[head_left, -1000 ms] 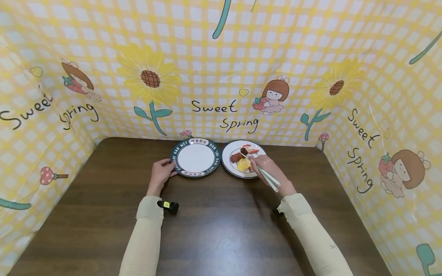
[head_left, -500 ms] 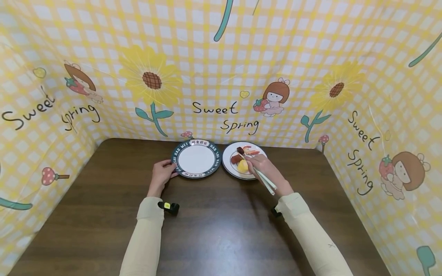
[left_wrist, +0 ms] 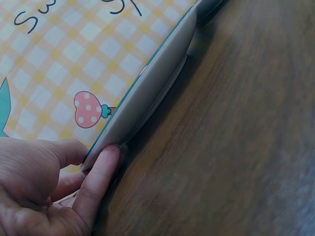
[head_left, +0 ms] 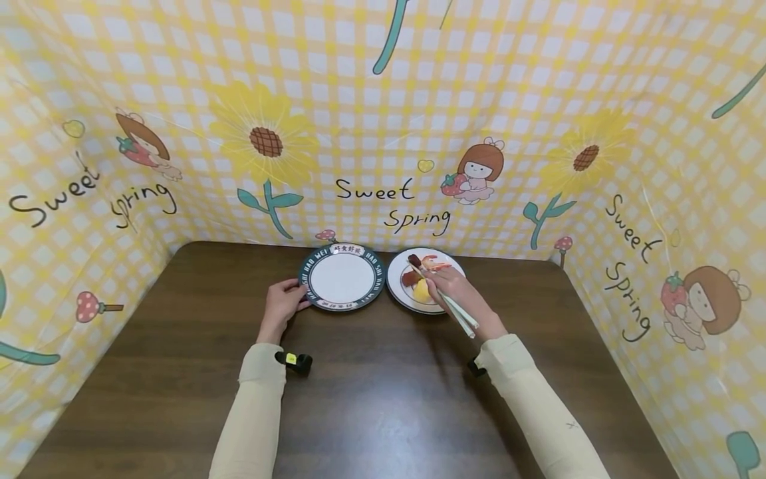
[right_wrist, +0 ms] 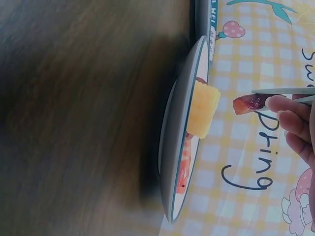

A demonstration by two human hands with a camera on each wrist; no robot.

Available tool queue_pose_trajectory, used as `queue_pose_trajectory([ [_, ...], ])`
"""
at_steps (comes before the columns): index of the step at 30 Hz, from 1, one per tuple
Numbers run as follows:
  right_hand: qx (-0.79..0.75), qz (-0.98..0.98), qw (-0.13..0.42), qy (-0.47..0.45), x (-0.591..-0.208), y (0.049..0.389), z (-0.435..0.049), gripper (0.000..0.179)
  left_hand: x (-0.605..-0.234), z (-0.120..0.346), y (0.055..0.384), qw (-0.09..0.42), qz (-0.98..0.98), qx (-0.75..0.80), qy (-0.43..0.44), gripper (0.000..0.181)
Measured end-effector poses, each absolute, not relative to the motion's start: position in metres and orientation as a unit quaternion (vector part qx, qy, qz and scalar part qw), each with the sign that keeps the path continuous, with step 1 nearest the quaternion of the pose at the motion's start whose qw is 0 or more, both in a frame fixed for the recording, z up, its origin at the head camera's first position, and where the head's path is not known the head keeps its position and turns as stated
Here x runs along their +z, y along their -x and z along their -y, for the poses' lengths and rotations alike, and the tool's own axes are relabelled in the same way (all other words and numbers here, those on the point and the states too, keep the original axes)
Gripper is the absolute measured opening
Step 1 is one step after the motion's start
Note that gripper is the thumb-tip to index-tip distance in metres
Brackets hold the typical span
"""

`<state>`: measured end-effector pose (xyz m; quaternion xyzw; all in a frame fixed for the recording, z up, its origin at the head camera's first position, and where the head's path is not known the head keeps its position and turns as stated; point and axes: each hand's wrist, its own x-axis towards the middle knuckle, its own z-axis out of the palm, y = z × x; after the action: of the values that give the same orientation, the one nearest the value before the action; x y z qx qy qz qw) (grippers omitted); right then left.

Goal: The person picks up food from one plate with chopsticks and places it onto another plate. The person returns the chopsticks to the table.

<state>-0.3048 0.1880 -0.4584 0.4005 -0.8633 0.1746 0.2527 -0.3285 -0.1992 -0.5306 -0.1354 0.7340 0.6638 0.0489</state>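
Observation:
My left hand (head_left: 284, 306) grips the left edge of a white plate (head_left: 341, 277) with a dark green lettered rim. In the left wrist view, the thumb lies at the rim and a finger (left_wrist: 101, 174) reaches under it. My right hand (head_left: 459, 293) holds pale green chopsticks (head_left: 457, 311) over a second white plate (head_left: 396, 273). Pinched at their tips is a glossy dark red-brown piece of food (right_wrist: 249, 103), held up off that plate. On the plate lie a yellow corn piece (right_wrist: 203, 110), a shrimp (right_wrist: 184, 169) and a reddish-brown piece (head_left: 409, 278).
Both plates stand side by side near the back edge of a dark wooden table (head_left: 371, 386). Behind and at both sides rises a yellow checked cloth (head_left: 359, 133) printed with flowers. A black strap (head_left: 294, 362) sits on the left wrist.
The chopsticks have lifted the dark red-brown piece off the food plate and carried it slightly left and away. My left hand keeps its grip on the green-rimmed plate.

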Motion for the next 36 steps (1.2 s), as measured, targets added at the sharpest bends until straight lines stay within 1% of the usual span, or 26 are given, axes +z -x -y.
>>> queue_pose_trajectory([
  [3,0.173,0.849,0.273,-0.418,-0.459,0.308,-0.187,0.026,-0.532,0.199,0.328,0.047,-0.732,0.667,0.134,0.054],
  [5,0.173,0.846,0.278,-0.421,-0.460,0.309,-0.186,0.026,-0.532,0.200,0.327,0.046,-0.731,0.668,0.134,0.054],
  [15,0.188,0.858,0.259,-0.403,-0.459,0.305,-0.176,0.027,-0.536,0.202,0.325,0.050,-0.732,0.665,0.139,0.054],
  [19,0.200,0.856,0.264,-0.396,-0.455,0.303,-0.169,0.024,-0.535,0.203,0.325,0.046,-0.730,0.667,0.138,0.053],
  [25,0.202,0.845,0.276,-0.411,-0.452,0.303,-0.162,0.024,-0.536,0.201,0.326,0.051,-0.726,0.672,0.135,0.054],
  [31,0.209,0.841,0.261,-0.425,-0.453,0.304,-0.156,0.024,-0.534,0.199,0.325,0.050,-0.724,0.674,0.136,0.053],
  [36,0.214,0.852,0.239,-0.413,-0.449,0.302,-0.150,0.027,-0.532,0.199,0.326,0.049,-0.728,0.671,0.135,0.052],
])
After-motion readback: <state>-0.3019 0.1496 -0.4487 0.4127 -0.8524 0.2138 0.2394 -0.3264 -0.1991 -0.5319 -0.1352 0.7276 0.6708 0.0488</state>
